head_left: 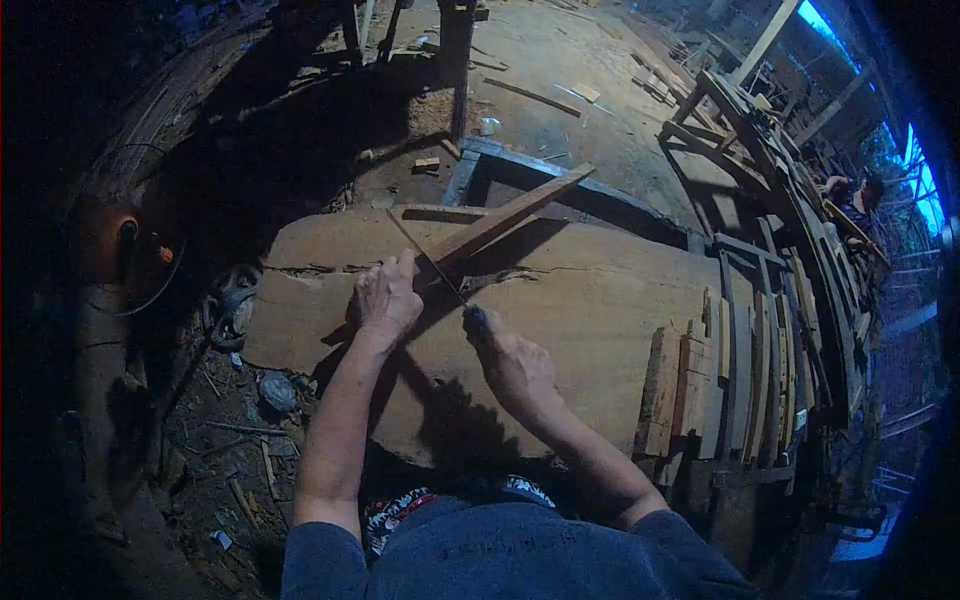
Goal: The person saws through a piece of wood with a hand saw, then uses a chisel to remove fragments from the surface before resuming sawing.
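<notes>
My right hand (512, 365) is closed around the dark handle of a handsaw (425, 254), whose thin blade shows nearly edge-on. The blade lies across a long wooden beam (510, 217), slanting up and to the left. My left hand (387, 298) grips the beam just to the left of the blade, with the thumb side raised close to it. The beam rests at an angle over a broad wooden slab (590, 300), its far end sticking out past the slab's back edge. Cracks run along the slab's surface.
Several cut wood strips (690, 390) lie along the slab's right end. Behind the slab stands a bluish wooden frame (600, 195). A timber rack (740, 130) leans at the right, with another person (855, 205) beyond it. Scraps (240, 500) litter the ground at the left.
</notes>
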Demonstrator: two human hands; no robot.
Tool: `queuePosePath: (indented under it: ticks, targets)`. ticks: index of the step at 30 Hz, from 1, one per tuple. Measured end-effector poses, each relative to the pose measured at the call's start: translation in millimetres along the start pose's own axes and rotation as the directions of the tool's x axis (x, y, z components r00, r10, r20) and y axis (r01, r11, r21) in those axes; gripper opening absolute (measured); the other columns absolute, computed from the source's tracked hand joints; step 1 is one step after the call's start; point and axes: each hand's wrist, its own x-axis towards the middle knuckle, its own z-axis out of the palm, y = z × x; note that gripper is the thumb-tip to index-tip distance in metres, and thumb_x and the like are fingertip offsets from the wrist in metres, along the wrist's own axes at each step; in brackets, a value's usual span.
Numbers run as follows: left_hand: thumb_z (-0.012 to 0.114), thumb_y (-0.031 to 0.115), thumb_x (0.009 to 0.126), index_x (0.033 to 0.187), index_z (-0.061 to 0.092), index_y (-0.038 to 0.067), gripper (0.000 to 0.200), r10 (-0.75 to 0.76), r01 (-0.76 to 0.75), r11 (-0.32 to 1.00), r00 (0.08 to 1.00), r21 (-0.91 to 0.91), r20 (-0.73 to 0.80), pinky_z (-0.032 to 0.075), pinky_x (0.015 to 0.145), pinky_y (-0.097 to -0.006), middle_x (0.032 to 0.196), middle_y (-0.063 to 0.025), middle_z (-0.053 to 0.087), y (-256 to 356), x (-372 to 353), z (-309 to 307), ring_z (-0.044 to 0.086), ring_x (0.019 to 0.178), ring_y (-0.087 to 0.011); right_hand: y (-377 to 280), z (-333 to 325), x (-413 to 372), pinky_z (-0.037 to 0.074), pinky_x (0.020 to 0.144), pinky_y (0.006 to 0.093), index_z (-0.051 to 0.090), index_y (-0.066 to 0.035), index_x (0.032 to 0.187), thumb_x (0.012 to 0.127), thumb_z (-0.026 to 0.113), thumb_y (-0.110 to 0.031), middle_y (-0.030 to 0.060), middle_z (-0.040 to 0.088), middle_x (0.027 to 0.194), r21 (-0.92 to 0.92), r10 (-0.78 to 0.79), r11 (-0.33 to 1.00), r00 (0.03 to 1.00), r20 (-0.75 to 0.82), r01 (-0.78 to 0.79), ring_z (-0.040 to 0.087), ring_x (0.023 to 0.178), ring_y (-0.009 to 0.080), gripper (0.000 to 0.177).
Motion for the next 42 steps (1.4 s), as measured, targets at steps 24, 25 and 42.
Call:
queuePosePath:
  ticks: [24,25,42]
  targets:
    - [0.056,0.006,0.069,0.096,0.048,0.005,0.028,-0.024,0.026,1.0,0.992,-0.017,0.127,0.049,0.071,-0.0462,0.091,-0.0179,0.061,-4,8,-7,0.062,0.085,-0.0353,-3,3,16,0.045,0.06,0.0502,0.047,-0.012,0.11,0.093,0.043,-0.027,0.0193,0.063,0.08,-0.038,-0.055,0.998,0.998,0.019,0.055,0.061,0.072,0.0396,0.024]
    - [0.056,0.007,0.069,0.095,0.048,0.005,0.027,-0.036,0.036,0.999,0.991,-0.002,0.127,0.049,0.071,-0.0462,0.091,-0.0178,0.061,-4,8,-7,0.062,0.084,-0.0352,-1,1,7,0.045,0.06,0.0502,0.047,-0.012,0.11,0.093,0.043,-0.027,0.0193,0.063,0.08,-0.038,-0.055,0.998,0.998,0.019,0.056,0.061,0.072,0.0396,0.024]
    - [0.056,0.008,0.068,0.098,0.052,0.003,0.031,-0.075,0.094,0.993,0.968,-0.066,0.238,0.048,0.078,-0.0478,0.094,-0.0208,0.062,-6,17,-15,0.06,0.091,-0.0376,21,23,-11,0.046,0.06,0.0497,0.048,-0.011,0.111,0.093,0.045,-0.026,0.0212,0.062,0.077,0.066,-0.093,0.993,0.991,-0.097,0.1,0.06,0.071,0.0402,0.023]
